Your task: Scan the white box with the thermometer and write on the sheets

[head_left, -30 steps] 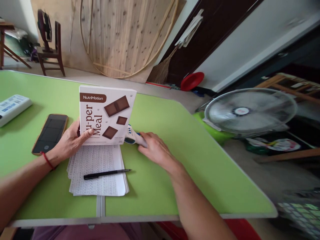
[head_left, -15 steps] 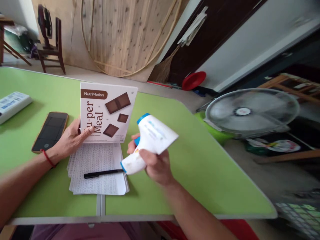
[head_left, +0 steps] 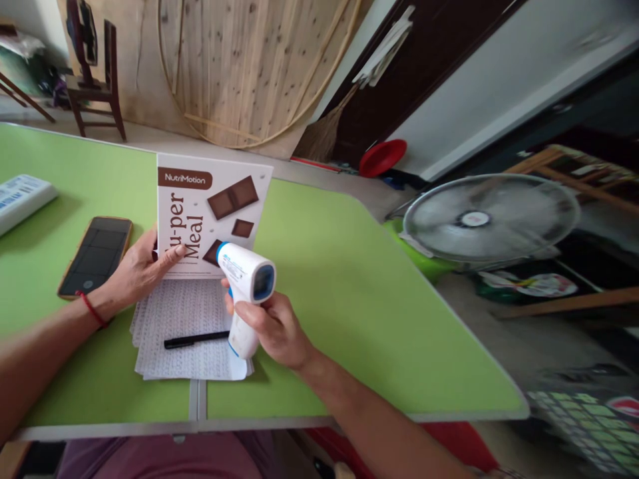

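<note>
My left hand (head_left: 142, 266) grips the lower left edge of a white and brown NutriMotion box (head_left: 210, 213), its thumb across the front and the other fingers hidden behind. The box stands upright over the far part of some handwritten papers (head_left: 184, 362). In my right hand (head_left: 272, 326) is a white and blue infrared thermometer (head_left: 244, 273), held by its handle. Its blue front end overlaps the box's lower right in view; I cannot tell if they touch. The dark display faces back toward me. Beneath, a black pen (head_left: 194, 340) lies on the papers.
Left of the box, a phone (head_left: 94, 256) lies on the green table (head_left: 379, 339), with a white device (head_left: 24, 199) farther left. A floor fan (head_left: 492, 219) stands beyond the table's right edge. A wooden chair (head_left: 94, 93) and a red basin (head_left: 383, 158) are at the back.
The thermometer has swung left and turned, so its front end now overlaps the box and its display shows. My left hand still holds the box. The whole view has shifted slightly.
</note>
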Available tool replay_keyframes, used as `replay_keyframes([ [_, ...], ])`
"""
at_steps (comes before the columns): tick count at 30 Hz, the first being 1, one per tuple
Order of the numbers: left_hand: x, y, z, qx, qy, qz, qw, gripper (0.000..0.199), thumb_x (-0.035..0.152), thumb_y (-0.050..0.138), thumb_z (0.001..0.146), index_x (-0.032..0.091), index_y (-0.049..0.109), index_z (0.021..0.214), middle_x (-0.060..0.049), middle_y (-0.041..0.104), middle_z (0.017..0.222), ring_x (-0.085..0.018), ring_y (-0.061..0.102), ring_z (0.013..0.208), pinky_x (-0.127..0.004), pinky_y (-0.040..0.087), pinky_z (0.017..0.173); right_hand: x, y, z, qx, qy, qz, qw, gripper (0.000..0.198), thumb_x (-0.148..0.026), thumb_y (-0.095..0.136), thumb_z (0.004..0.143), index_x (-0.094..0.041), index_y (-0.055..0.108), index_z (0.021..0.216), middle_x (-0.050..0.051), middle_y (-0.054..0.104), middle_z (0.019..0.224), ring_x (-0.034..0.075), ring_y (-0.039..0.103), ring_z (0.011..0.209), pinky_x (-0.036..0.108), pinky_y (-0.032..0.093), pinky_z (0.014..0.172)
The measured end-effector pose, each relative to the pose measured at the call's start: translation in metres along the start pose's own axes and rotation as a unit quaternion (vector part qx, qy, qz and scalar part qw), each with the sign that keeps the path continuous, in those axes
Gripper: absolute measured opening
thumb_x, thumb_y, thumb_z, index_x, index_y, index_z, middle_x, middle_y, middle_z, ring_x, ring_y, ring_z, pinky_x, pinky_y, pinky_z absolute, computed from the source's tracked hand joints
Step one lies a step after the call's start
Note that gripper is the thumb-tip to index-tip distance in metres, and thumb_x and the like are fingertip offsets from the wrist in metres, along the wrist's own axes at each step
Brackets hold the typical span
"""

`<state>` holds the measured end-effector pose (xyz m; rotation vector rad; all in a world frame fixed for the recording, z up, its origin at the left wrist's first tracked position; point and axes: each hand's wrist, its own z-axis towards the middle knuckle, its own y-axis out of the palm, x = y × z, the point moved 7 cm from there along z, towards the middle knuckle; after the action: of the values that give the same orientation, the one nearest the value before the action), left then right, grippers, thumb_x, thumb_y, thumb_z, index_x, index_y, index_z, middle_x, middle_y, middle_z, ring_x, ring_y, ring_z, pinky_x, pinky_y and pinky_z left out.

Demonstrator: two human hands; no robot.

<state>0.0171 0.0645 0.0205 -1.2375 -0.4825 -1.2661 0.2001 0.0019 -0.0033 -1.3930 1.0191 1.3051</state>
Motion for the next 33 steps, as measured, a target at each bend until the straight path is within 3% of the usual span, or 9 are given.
replay_keyframes([
  [4,0.000,0.000,0.001,0.001,0.003,0.003,1.000,0.038,0.048,0.052,0.092,0.016,0.057,0.110,-0.010,0.065,0.115,-0.025,0.061,0.106,-0.038,0.051,0.092,-0.002,0.005,-0.001,-0.032,-0.008,-0.012,0.999,0.019,-0.037,0.056,0.077,-0.019,0.057,0.072,0.001,0.053,0.068,0.013,0.046,0.061,0.028,0.042,0.056],
  [10,0.001,0.000,0.001,-0.005,0.011,-0.012,1.000,0.035,0.047,0.053,0.092,0.016,0.058,0.106,-0.010,0.066,0.113,-0.024,0.062,0.105,-0.036,0.053,0.090,-0.001,0.007,-0.004,-0.072,-0.005,0.002,0.997,0.023,-0.042,0.062,0.079,-0.019,0.058,0.079,0.002,0.057,0.076,0.015,0.053,0.071,0.029,0.047,0.064],
  [20,0.000,-0.001,0.002,-0.003,0.013,0.019,1.000,0.037,0.050,0.050,0.092,0.016,0.058,0.106,-0.010,0.065,0.114,-0.026,0.061,0.106,-0.038,0.052,0.092,0.018,0.008,0.004,-0.049,0.035,0.045,0.997,0.045,-0.056,0.077,0.064,-0.019,0.062,0.084,0.001,0.058,0.076,0.013,0.053,0.068,0.029,0.048,0.063],
  [33,0.001,-0.001,0.003,-0.007,0.008,0.019,1.000,0.038,0.054,0.050,0.091,0.019,0.060,0.102,-0.009,0.067,0.109,-0.027,0.060,0.108,-0.041,0.051,0.094,0.016,0.007,0.006,-0.043,0.014,0.025,0.999,0.045,-0.060,0.074,0.066,-0.019,0.062,0.079,0.000,0.059,0.071,0.012,0.052,0.063,0.028,0.048,0.059],
])
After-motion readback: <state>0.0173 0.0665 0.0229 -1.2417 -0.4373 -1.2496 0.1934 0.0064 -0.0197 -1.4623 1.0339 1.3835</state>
